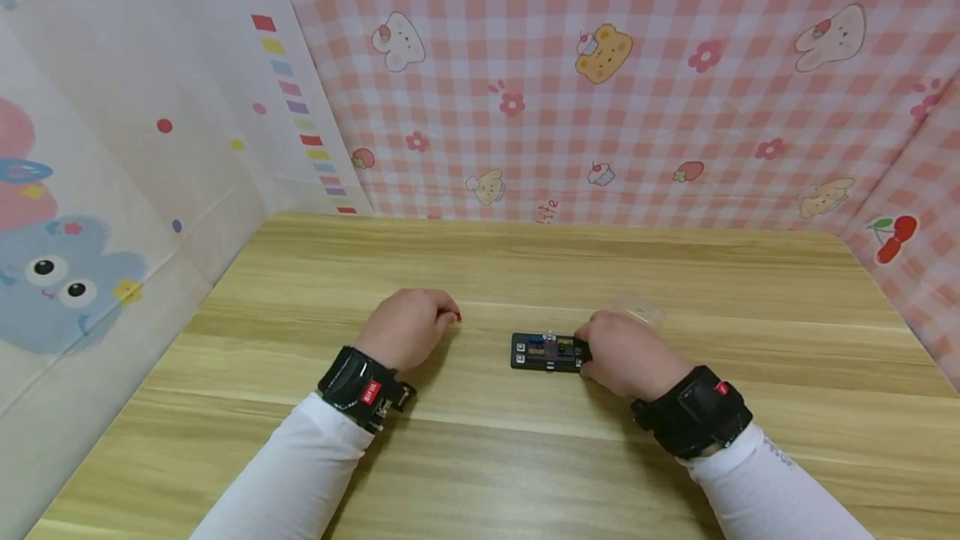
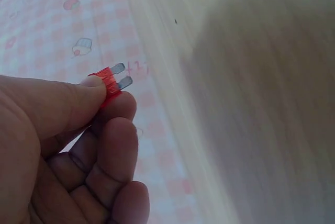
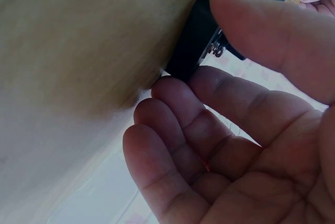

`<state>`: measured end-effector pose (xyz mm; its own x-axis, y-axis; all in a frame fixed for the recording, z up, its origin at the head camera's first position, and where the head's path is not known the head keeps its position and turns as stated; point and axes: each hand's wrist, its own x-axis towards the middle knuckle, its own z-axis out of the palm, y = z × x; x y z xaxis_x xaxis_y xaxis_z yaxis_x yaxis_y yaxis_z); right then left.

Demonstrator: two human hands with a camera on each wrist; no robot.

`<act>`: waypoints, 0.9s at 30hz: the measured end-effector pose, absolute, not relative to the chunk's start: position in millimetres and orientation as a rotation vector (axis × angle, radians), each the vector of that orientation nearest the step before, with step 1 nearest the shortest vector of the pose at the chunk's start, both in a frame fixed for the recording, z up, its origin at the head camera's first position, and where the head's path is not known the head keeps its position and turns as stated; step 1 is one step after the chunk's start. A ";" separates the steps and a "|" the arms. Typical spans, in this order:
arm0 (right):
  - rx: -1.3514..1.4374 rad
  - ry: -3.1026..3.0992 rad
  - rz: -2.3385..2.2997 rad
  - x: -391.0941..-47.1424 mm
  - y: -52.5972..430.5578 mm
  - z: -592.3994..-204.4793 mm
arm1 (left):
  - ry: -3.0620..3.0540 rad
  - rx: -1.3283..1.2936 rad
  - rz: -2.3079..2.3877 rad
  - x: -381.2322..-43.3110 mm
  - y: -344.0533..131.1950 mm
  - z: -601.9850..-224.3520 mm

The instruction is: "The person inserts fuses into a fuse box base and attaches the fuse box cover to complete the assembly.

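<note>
Between the thumb and index finger of my left hand (image 1: pixel 408 327) is a red blade fuse (image 2: pixel 108 84), its two metal prongs pointing away from the fingertips. The other fingers of that hand curl loosely below. A black fuse block (image 1: pixel 529 352) lies on the table to the right, with several small coloured fuses along its middle. My right hand (image 1: pixel 630 354) grips the block's right end; in the right wrist view the thumb lies across the black body (image 3: pixel 194 35) and the index finger touches its opposite side. The hand covers that end in the head view.
Behind the right hand lies a thin clear plastic cover (image 1: pixel 639 307) on the wooden table (image 1: pixel 487 457). A pink checked cloth (image 1: pixel 660 123) hangs along the back and right edges, and a white patterned cloth (image 1: pixel 202 165) along the left.
</note>
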<state>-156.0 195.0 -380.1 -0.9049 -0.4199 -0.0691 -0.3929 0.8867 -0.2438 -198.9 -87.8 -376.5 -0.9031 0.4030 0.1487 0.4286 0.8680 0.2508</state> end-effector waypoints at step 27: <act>-0.617 2.930 -0.354 -156.6 196.0 -380.8 | -2.854 -0.944 -0.553 -181.9 -33.2 -370.3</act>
<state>-156.6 196.0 -380.8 -0.9086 -0.4109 -0.0747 -0.3813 0.8891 -0.2531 -181.9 -33.2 -370.3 -0.8059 0.5606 0.1905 0.5912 0.7440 0.3113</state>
